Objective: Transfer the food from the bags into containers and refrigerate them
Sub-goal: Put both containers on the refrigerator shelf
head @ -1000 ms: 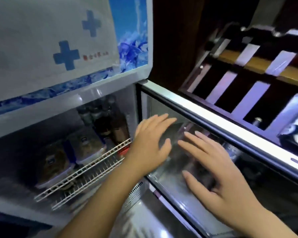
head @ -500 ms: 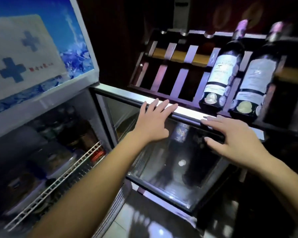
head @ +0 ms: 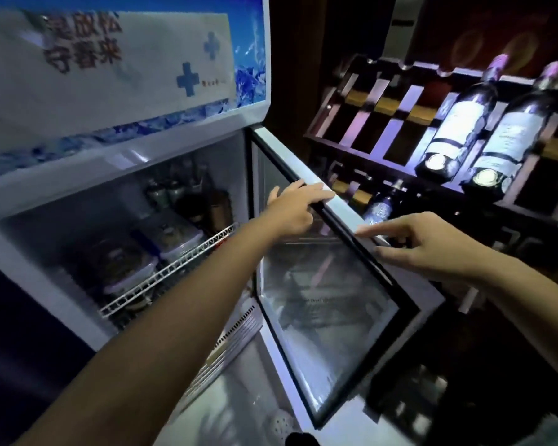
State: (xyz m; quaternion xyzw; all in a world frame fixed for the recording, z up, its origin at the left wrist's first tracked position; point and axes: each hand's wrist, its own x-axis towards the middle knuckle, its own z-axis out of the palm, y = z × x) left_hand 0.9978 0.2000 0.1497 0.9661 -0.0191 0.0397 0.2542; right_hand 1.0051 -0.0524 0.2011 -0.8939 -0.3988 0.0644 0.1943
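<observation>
1. Head view, what changed: a second ago both palms lay flat on the inner pane. Now the left hand (head: 292, 209) has moved up, and its fingers (head: 316, 192) lie straight and together over the silver top rail of the glass-paned fridge door (head: 329, 300).
2. The right hand (head: 432, 247) has drawn back. It pinches nothing; its fingers (head: 368, 231) are loosely spread, and the forefinger reaches to the rail's outer edge. I cannot tell whether it touches.
3. The door is still swung wide from the white display fridge (head: 126, 169). This looks like the closing push, so the task seems nearly done.
4. Containers: two clear lidded plastic containers (head: 123, 262) sit side by side on the white wire shelf (head: 161, 278). They hold brownish food, too blurred to name.
5. Dark jars and bottles (head: 187, 194) stand behind them.
6. At right, two dark wine bottles with pale labels (head: 458, 123) lie on a dark wooden wine rack (head: 384, 104).
</observation>
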